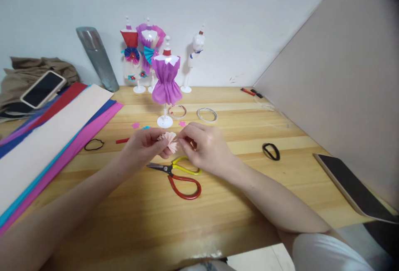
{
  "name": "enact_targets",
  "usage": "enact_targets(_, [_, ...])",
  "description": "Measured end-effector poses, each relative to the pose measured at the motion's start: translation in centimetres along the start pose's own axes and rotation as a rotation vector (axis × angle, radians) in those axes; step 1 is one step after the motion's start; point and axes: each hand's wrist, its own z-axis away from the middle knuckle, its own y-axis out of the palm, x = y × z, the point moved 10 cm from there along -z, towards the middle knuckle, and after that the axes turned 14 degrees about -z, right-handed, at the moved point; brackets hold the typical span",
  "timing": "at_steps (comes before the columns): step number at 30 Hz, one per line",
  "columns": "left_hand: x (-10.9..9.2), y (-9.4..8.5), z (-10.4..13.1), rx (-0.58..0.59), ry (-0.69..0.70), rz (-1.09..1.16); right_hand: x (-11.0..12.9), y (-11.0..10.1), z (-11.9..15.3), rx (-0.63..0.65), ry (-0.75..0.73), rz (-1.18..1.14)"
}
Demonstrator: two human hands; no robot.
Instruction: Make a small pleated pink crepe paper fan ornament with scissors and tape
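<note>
My left hand (144, 146) and my right hand (204, 146) meet above the wooden table (218, 204), both pinching a small pale pink pleated paper fan (168, 140). The left fingers hold its left side, the right fingertips grip its right edge. Just below the hands lie scissors (177, 175) with one yellow and one red handle, blades pointing left. Behind the fan stands a small mannequin in a purple paper dress (166, 80) on a white stand.
Long coloured paper sheets (46, 138) lie at the left with a phone (43, 89) beyond. More dressed mannequins (140, 50) stand by the wall. Two tape rings (207, 114), black hair ties (271, 151) (93, 144), a dark tablet (355, 188) and a leaning board (343, 75) are around.
</note>
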Motion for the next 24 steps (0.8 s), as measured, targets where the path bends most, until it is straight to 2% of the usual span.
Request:
enact_targets(6, [-0.7, 0.1, 0.2, -0.030, 0.068, -0.116, -0.6, 0.6, 0.0, 0.055, 0.127, 0.030])
enact_targets(14, [-0.5, 0.3, 0.2, -0.027, 0.064, -0.144, -0.4, 0.9, 0.1, 0.059, 0.097, 0.057])
enact_targets(24, [-0.1, 0.5, 0.1, -0.005, 0.058, -0.087, -0.8, 1.6, 0.2, 0.111, 0.131, 0.107])
